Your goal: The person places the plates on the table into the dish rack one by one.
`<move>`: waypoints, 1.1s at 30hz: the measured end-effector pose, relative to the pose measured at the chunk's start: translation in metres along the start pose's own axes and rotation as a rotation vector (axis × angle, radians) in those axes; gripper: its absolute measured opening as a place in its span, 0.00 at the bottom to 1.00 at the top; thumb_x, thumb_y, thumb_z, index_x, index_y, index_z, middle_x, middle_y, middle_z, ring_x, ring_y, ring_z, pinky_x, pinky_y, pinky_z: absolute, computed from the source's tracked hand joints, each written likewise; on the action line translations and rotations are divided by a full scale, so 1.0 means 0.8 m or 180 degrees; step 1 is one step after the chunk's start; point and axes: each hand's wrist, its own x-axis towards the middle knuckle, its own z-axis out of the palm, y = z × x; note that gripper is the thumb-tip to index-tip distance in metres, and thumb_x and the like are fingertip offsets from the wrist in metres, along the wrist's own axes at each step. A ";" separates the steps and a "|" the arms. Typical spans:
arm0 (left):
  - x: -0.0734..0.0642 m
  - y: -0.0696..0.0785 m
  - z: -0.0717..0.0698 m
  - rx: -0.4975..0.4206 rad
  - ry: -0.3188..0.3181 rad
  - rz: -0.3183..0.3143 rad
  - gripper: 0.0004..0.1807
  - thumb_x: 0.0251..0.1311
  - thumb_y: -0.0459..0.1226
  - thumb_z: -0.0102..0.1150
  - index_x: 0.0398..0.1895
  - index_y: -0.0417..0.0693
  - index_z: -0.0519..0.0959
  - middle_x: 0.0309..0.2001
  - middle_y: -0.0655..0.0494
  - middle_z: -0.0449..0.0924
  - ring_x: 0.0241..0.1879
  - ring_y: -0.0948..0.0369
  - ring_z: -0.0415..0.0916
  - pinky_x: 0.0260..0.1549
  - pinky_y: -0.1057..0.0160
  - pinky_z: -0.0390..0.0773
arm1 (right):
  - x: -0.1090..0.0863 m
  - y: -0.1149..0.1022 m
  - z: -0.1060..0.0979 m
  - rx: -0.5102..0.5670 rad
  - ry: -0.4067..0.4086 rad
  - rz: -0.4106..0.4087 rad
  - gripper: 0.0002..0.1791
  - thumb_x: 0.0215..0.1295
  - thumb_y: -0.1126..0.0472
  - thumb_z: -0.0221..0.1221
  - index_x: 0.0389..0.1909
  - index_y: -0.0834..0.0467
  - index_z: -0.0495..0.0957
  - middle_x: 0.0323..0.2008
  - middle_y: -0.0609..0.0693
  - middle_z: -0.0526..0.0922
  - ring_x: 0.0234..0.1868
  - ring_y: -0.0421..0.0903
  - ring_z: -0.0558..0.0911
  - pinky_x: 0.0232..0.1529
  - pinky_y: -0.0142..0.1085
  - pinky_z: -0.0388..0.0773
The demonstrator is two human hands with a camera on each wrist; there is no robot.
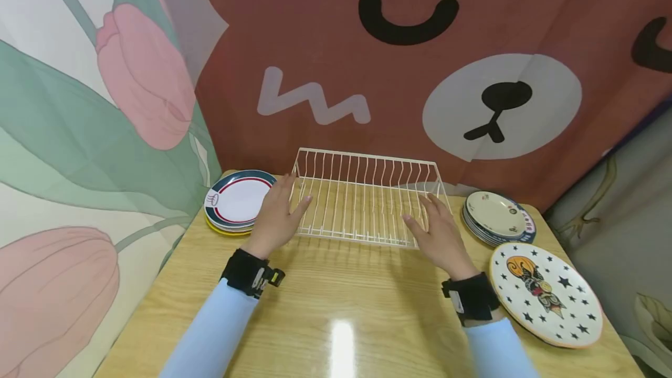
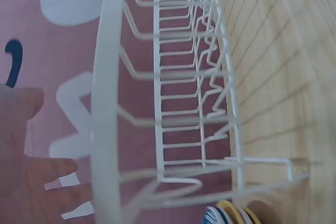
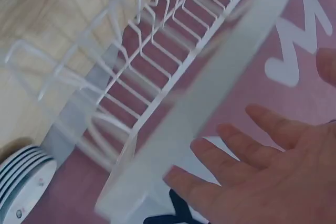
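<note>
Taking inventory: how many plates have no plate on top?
3: the blue-rimmed plate left of the rack, the cream plate right of it, and the star-patterned plate in front of that. Lower ones are partly hidden.

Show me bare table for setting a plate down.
The widest bare patch of table lies in front of the wire rack, between the left sleeve and right sleeve; a smaller one lies between the left sleeve and the flowered cloth. The right side is crowded by the star plate and right plate stack, the back left by the left plate stack.
</note>
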 end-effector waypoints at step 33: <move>-0.015 -0.048 0.011 -0.0421 0.0109 -0.0391 0.25 0.72 0.34 0.37 0.71 0.44 0.63 0.55 0.47 0.79 0.34 0.60 0.78 0.26 0.57 0.73 | -0.116 0.167 -0.145 0.0289 0.0476 0.1442 0.39 0.76 0.43 0.36 0.74 0.67 0.45 0.68 0.78 0.49 0.63 0.75 0.53 0.52 0.72 0.56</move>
